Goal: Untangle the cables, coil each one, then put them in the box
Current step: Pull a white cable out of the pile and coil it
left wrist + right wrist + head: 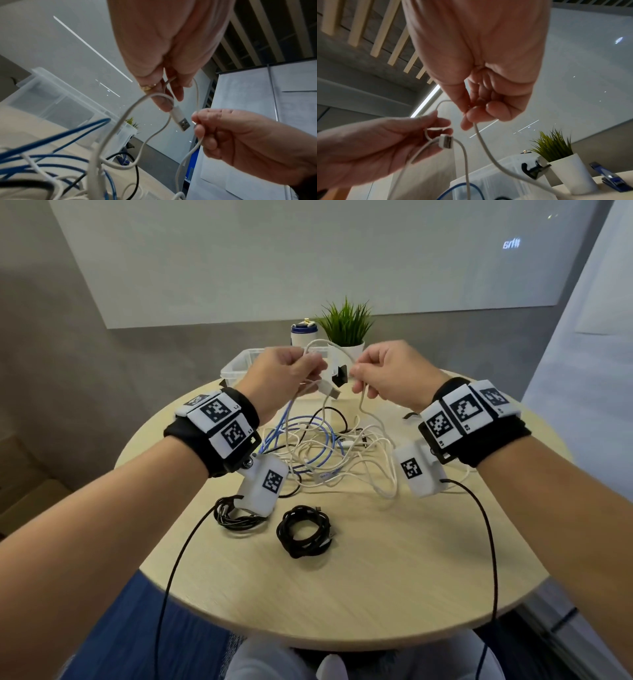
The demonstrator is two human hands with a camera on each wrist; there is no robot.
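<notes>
You are pinching one white cable (337,347) with your left hand (291,369) and right hand (387,371), its USB plug (330,391) dangling under your left fingers. You are untangling it from the pile (329,453) below; next, probably coiling toward the box (236,364) beyond.

Round table (394,559): cables (329,453), box (239,364).

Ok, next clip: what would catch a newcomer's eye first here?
Both raised hands: the left hand and right hand pinch a white cable whose USB plug dangles between them. Below sprawls a blue-and-white tangle mid-table, with two coiled black cables nearer.
</notes>
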